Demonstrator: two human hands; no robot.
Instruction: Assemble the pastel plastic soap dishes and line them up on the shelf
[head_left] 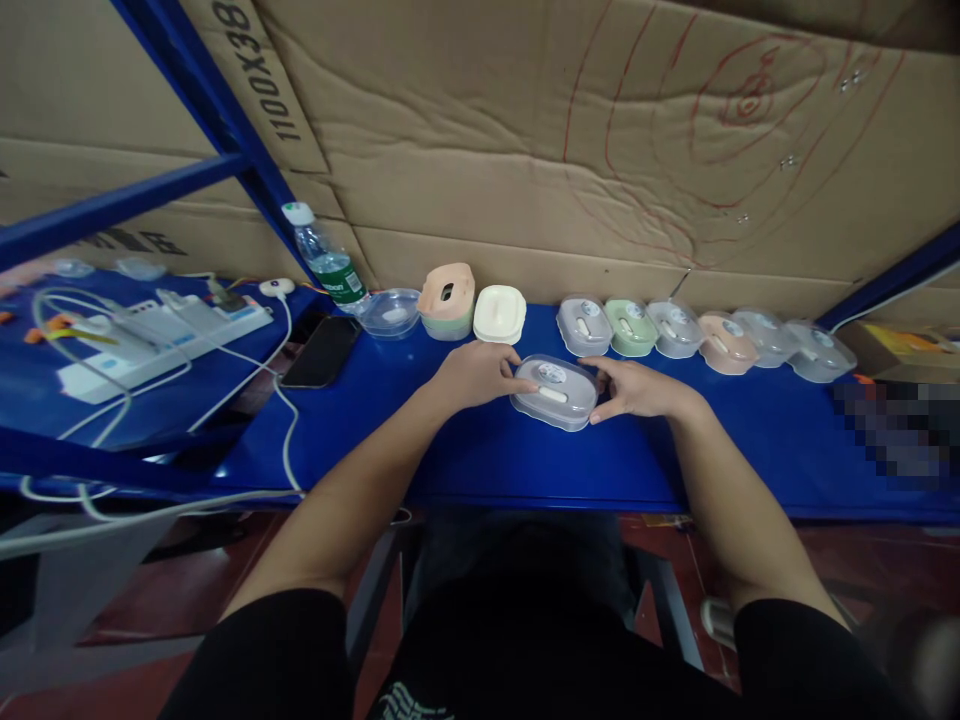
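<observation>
A grey plastic box with a clear cover (555, 395) sits near the middle of the blue bench, a round sticker and a white oblong piece showing on its top. My left hand (480, 378) grips its left end, the thumb lying along the cover. From the right end, my right hand (636, 390) holds it between thumb and fingers. Just beyond my left hand is a cream lid (500, 313). Beside that stands a stack of peach and green pieces (448, 298), the top one with a dark oval opening.
Similar covered boxes, among them a green one (631, 327) and a peach one (727, 343), line the back right. Clear plastic covers (391, 313), a water bottle (330, 262) and a phone (322, 352) lie left. Power strips (165, 345) and cables occupy the far left; cardboard (465, 130) rises behind.
</observation>
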